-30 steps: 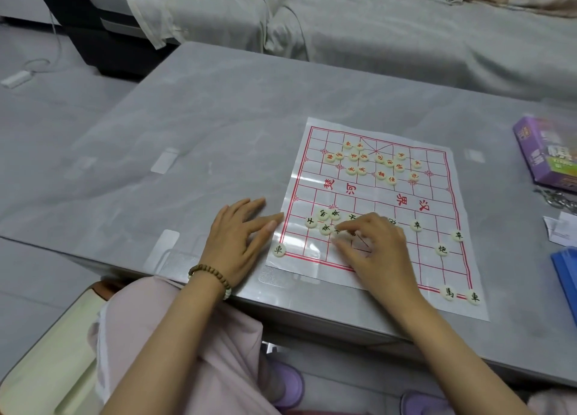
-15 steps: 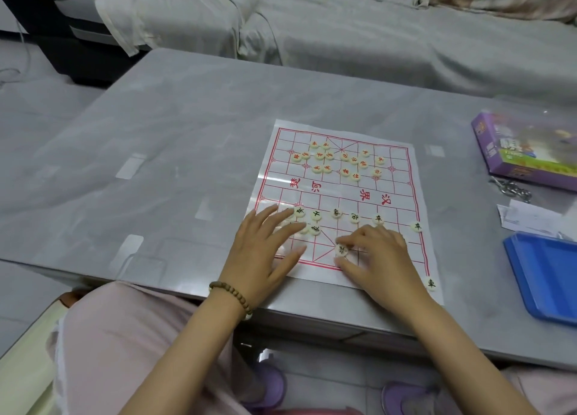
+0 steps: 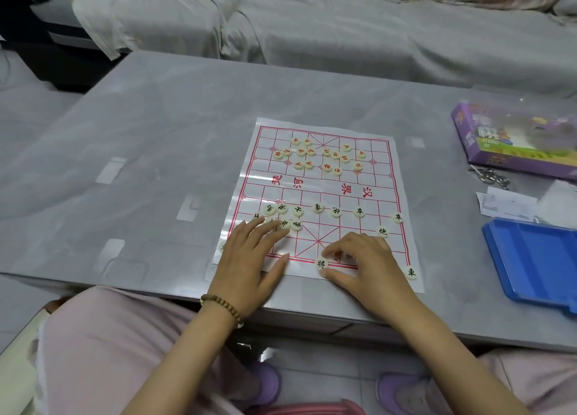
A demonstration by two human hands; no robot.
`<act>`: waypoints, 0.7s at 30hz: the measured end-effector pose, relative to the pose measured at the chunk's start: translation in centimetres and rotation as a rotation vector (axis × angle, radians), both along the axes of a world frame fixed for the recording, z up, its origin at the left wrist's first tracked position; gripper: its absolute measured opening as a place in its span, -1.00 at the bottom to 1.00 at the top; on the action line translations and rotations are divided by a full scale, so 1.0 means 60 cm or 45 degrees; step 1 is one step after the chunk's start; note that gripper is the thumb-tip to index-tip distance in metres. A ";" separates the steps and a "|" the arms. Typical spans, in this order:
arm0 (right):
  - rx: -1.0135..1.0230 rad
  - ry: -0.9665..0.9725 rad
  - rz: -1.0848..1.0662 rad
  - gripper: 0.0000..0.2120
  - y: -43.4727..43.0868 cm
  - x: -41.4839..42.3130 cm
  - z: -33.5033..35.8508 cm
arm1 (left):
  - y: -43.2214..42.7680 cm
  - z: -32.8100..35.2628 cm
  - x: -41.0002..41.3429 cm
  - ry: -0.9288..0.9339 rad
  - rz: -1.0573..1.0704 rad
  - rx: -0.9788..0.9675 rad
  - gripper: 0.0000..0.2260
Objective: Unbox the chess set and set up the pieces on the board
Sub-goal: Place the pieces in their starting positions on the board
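Tabletop of grey marbled stone spreads before you; the white plastic board sheet with its red grid lies at your near edge; the purple cardboard box and blue plastic tray sit to its right; your left hand rests flat, fingers spread, on the board's near left corner; your right hand pinches a round cream black-lettered piece on the nearest line.
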State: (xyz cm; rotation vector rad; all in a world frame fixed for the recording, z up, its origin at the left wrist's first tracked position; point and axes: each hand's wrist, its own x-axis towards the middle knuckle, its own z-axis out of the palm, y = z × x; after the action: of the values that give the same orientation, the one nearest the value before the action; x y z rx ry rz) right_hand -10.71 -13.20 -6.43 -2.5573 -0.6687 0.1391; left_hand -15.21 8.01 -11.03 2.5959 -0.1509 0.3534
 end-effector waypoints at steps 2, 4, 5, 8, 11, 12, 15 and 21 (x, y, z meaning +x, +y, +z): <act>0.009 -0.002 -0.013 -0.75 0.001 0.000 -0.001 | 0.000 -0.001 0.000 0.008 0.003 0.002 -0.60; 0.019 -0.004 -0.020 -0.76 0.003 -0.001 -0.002 | 0.000 -0.001 0.000 0.021 0.015 0.005 -0.59; 0.026 -0.009 -0.021 -0.76 0.004 -0.001 -0.002 | 0.000 -0.002 0.000 0.026 0.019 0.005 -0.59; 0.041 -0.017 -0.029 -0.76 0.008 -0.001 -0.005 | 0.000 -0.003 0.001 0.036 0.025 0.013 -0.58; 0.041 -0.020 -0.039 -0.77 0.011 -0.001 -0.006 | 0.001 -0.004 0.000 0.046 0.028 0.021 -0.58; 0.041 -0.020 -0.041 -0.77 0.011 -0.001 -0.007 | 0.001 -0.003 0.000 0.048 0.028 0.018 -0.58; 0.051 -0.025 -0.044 -0.77 0.012 -0.002 -0.008 | 0.000 -0.002 -0.001 0.046 0.026 0.008 -0.58; 0.069 -0.005 -0.035 -0.74 0.011 -0.002 -0.009 | -0.001 -0.001 0.000 0.026 0.021 -0.036 -0.58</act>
State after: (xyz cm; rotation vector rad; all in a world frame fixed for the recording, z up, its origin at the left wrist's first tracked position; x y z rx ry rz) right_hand -10.83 -12.56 -6.96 -2.5142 -0.6297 0.1049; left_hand -15.23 7.96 -11.08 2.5731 -0.1170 0.3321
